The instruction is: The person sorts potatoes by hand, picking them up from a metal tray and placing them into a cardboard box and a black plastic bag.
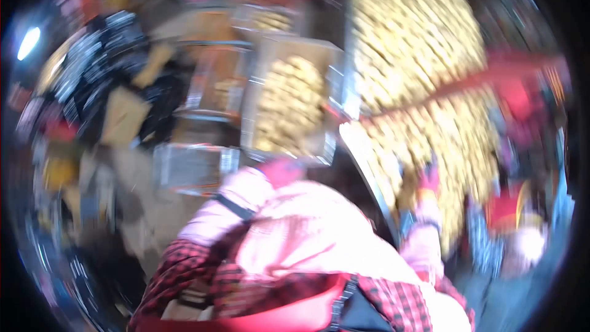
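Motion smears the whole view. My left hand [284, 171], in a pinkish-red covering, is at the near edge of a clear bin [247, 124] holding many pale yellow pieces [290, 101]. Its fingers are too blurred to read. On the right, my right hand [429, 179], also covered in pink-red, is over a wide tray or table surface [369, 172] densely covered with similar pale pieces [418, 31]. Whether it holds any piece cannot be made out.
Another person's red sleeve [467, 80] reaches across the pale pieces from the right. A second person [522, 233] is at the lower right. More bins [196, 166] stand left of the filled one, with black bags [163, 107] and cardboard [123, 115] farther left.
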Tool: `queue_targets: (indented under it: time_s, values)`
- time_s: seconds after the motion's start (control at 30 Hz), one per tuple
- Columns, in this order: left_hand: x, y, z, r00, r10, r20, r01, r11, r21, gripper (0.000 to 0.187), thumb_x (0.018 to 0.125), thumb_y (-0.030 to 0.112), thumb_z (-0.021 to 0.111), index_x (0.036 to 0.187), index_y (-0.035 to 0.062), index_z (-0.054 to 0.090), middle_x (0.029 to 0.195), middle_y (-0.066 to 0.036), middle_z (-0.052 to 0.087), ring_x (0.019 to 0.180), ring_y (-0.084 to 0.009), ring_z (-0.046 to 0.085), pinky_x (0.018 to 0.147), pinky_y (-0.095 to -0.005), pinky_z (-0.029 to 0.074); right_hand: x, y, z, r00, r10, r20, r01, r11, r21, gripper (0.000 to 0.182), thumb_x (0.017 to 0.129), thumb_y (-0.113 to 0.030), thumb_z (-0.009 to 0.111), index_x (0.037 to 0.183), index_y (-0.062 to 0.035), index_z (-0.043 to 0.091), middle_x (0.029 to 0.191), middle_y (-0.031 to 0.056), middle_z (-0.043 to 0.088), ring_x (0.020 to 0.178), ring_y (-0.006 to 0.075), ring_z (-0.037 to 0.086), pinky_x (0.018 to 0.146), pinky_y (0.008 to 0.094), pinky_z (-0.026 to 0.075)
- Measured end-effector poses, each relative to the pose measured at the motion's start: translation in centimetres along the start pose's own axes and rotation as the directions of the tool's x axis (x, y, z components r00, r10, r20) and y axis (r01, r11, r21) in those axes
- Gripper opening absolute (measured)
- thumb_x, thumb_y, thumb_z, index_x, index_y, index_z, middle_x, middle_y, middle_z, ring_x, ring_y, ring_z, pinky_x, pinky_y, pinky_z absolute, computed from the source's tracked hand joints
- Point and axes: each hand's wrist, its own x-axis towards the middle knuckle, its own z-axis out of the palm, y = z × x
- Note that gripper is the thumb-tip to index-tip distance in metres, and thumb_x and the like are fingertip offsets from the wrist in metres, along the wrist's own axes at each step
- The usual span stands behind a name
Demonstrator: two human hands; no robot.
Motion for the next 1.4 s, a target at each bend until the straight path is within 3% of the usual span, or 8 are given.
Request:
queue_targets:
  time_s: [0.1,0.33,0.57,0.67,0.9,1.0,1.2,1.4]
  values:
    - [2.4,0.7,-0.7,0.984,0.003,0.176,0.007,0.998,-0.055,0.045,0.096,0.027,0.058,0.136,0.0088,0.054,0.121,-0.013,0.066,0.112,-0.0210,0.062,0.100,-0.0339,0.046,-5.1,-2.5,-5.1,0.961,0.271,-0.057,-0.254,0.943,0.213,0.054,0.090,-0.019,0.061,0.142,-0.0123,0.047,0.124,0.0184,0.063,0.113,0.0324,0.061,0.097,0.0390,0.047]
    - [7.1,2.5,3.5,0.912,0.155,0.379,-0.069,0.970,-0.231,0.044,0.095,0.007,0.057,0.138,0.0010,0.050,0.131,-0.010,0.060,0.117,-0.0174,0.059,0.098,-0.0306,0.048,-17.1,-1.6,-7.4,0.901,0.433,0.029,-0.430,0.900,-0.069,0.046,0.093,-0.028,0.060,0.136,-0.0132,0.055,0.120,0.0180,0.065,0.110,0.0300,0.063,0.096,0.0370,0.047]
    - [10.3,3.6,5.7,0.865,0.172,0.471,-0.062,0.969,-0.240,0.045,0.093,0.010,0.061,0.137,0.0043,0.052,0.127,-0.012,0.064,0.115,-0.0162,0.061,0.098,-0.0306,0.048,-20.0,-2.4,-8.2,0.779,0.619,0.105,-0.627,0.771,0.109,0.054,0.089,-0.025,0.063,0.139,-0.0122,0.050,0.129,0.0185,0.060,0.119,0.0325,0.058,0.100,0.0373,0.045]
    - [11.1,5.0,5.8,0.849,0.087,0.521,0.070,0.959,-0.274,0.046,0.096,0.007,0.055,0.141,0.0000,0.046,0.135,-0.011,0.057,0.119,-0.0178,0.057,0.097,-0.0308,0.048,-18.1,-1.1,-6.9,0.864,0.500,-0.064,-0.486,0.860,0.158,0.055,0.089,-0.024,0.063,0.141,-0.0114,0.048,0.132,0.0187,0.058,0.122,0.0323,0.056,0.102,0.0381,0.044]
    - [12.7,9.5,5.7,0.938,0.214,0.271,-0.223,0.975,0.000,0.045,0.089,0.015,0.062,0.132,0.0034,0.056,0.128,-0.018,0.061,0.120,-0.0282,0.058,0.102,-0.0365,0.045,-7.0,-2.1,-2.9,0.979,0.139,-0.150,-0.125,0.987,0.097,0.057,0.086,-0.019,0.063,0.140,-0.0098,0.047,0.139,0.0175,0.049,0.130,0.0348,0.047,0.109,0.0415,0.037]
    - [14.9,10.4,6.3,0.861,0.498,0.106,-0.507,0.819,0.267,0.045,0.087,0.013,0.063,0.130,0.0052,0.058,0.126,-0.019,0.061,0.119,-0.0335,0.058,0.102,-0.0395,0.045,-1.3,-5.6,-2.1,0.977,-0.096,-0.190,0.095,0.995,-0.017,0.052,0.077,-0.016,0.063,0.129,-0.0127,0.055,0.131,0.0193,0.051,0.124,0.0389,0.048,0.106,0.0471,0.039]
    - [19.3,11.4,8.0,0.819,0.571,0.048,-0.487,0.649,0.584,0.056,0.082,0.022,0.068,0.134,0.0094,0.054,0.138,-0.021,0.048,0.127,-0.0422,0.044,0.110,-0.0522,0.031,5.9,-7.7,1.5,0.890,-0.426,-0.165,0.414,0.905,-0.100,0.048,0.074,-0.016,0.066,0.121,-0.0140,0.060,0.133,0.0146,0.050,0.126,0.0372,0.046,0.108,0.0498,0.035]
    - [22.6,9.4,8.6,0.886,0.463,0.028,-0.305,0.535,0.788,0.064,0.083,0.028,0.067,0.142,0.0131,0.046,0.140,-0.025,0.043,0.132,-0.0458,0.036,0.113,-0.0583,0.020,10.5,-3.4,4.3,0.896,-0.433,-0.096,0.401,0.883,-0.244,0.031,0.079,-0.016,0.059,0.109,-0.0198,0.064,0.132,0.0096,0.054,0.129,0.0331,0.046,0.109,0.0531,0.034]
